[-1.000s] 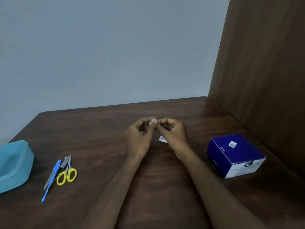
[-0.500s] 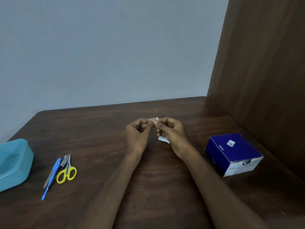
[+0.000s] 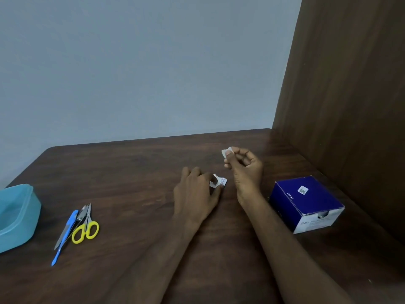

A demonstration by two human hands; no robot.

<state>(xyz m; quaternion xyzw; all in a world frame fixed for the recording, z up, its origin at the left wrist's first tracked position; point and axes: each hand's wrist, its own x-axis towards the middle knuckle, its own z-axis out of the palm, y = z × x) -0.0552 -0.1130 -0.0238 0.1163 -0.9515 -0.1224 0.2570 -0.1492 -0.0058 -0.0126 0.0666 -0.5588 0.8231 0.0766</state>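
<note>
My right hand (image 3: pixel 245 170) is raised a little above the dark wooden table (image 3: pixel 135 172) and pinches a small white pad (image 3: pixel 226 152) between thumb and forefinger. My left hand (image 3: pixel 197 191) lies low on the table to its left, its thumb and fingers at a torn white wrapper (image 3: pixel 219 182) with red and blue print. The wrapper is partly hidden by the fingers, and it looks pinched between them.
A blue and white box (image 3: pixel 306 202) stands at the right, near a tall wooden panel (image 3: pixel 350 106). At the left lie yellow-handled scissors (image 3: pixel 86 229), a blue-handled tool (image 3: pixel 65 233) and a metal tool beside them. A teal plastic container (image 3: pixel 15 216) sits at the left edge.
The hands were together, both at the small white piece. They have parted: the right hand rose to the right with the pad, the left dropped to the table with the wrapper.
</note>
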